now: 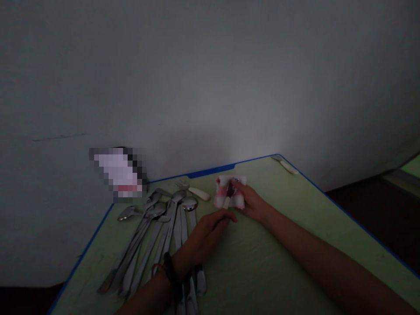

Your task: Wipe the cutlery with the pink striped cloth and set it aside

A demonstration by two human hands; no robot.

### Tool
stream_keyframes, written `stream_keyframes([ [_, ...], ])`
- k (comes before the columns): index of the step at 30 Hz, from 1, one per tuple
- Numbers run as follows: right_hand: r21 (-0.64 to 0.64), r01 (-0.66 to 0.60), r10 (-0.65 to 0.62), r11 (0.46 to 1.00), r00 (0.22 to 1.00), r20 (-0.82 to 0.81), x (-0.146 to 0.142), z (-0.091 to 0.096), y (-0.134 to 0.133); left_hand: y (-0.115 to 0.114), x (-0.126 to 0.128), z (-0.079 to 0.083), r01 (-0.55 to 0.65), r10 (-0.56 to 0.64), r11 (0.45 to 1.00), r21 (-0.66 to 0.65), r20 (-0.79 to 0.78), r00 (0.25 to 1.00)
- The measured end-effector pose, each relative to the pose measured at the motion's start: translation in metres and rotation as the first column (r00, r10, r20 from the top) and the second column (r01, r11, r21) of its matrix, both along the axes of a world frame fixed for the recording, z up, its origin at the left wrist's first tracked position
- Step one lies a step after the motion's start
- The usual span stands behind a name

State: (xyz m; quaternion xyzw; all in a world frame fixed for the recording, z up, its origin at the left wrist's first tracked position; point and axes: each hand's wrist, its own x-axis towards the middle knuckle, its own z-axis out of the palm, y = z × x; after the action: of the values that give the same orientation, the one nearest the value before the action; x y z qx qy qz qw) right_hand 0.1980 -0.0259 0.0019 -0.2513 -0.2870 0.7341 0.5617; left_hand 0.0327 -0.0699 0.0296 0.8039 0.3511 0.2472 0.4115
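My right hand (252, 202) presses a red-and-white cloth (229, 197) on the green table (295, 227); the cloth is wrapped round a utensil with a pale handle (226, 202). My left hand (205, 236) lies over the handles of several metal spoons (157, 227), its fingers stretched toward the pale handle's end. A dark band sits on my left wrist (169, 267).
A white-handled fork (193, 190) lies behind the spoons. Another white-handled utensil (285, 164) rests at the table's far corner. A blurred-out object (120, 173) stands at the back left against the grey wall. The table has a blue edge; dark floor lies to the right.
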Motion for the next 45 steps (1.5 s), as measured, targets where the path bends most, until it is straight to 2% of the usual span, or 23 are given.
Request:
stream_keyframes([
  [3,-0.018,-0.009,0.008,1.0,0.999,-0.037,-0.001,0.005,0.0,-0.001,0.001,0.002,-0.013,0.013,1.0,-0.01,0.005,1.0],
  [8,-0.028,-0.097,0.093,0.995,0.988,-0.12,0.001,0.01,-0.001,-0.002,0.001,0.002,-0.111,0.111,0.993,-0.032,0.002,0.994],
  [17,-0.145,0.076,-0.101,0.986,0.98,-0.17,0.004,0.006,0.006,0.001,0.002,-0.008,-0.23,0.232,0.969,0.085,-0.01,0.973],
  [20,-0.155,0.058,-0.077,0.986,0.99,-0.119,0.001,0.007,0.005,0.001,0.002,-0.008,-0.181,0.185,0.979,0.094,-0.034,0.982],
  [24,-0.056,0.062,-0.065,0.996,0.996,-0.057,-0.002,0.005,0.0,0.0,0.001,-0.007,-0.099,0.11,0.988,0.118,-0.096,0.989],
  [27,0.008,0.056,-0.056,0.998,0.998,0.002,-0.003,0.002,-0.003,-0.001,0.0,-0.007,-0.004,0.035,0.986,0.167,-0.181,0.983],
  [31,0.022,0.032,-0.033,0.999,0.997,0.068,-0.002,-0.001,-0.003,-0.003,-0.001,-0.007,0.08,-0.011,0.974,0.213,-0.306,0.952],
  [36,0.037,0.023,-0.026,0.999,0.997,0.071,-0.002,-0.002,-0.002,-0.003,0.0,-0.006,0.119,-0.028,0.966,0.231,-0.363,0.931],
  [45,0.008,0.025,-0.026,1.0,0.997,0.073,-0.003,0.0,-0.003,-0.002,-0.001,-0.008,0.119,-0.024,0.961,0.249,-0.357,0.934],
])
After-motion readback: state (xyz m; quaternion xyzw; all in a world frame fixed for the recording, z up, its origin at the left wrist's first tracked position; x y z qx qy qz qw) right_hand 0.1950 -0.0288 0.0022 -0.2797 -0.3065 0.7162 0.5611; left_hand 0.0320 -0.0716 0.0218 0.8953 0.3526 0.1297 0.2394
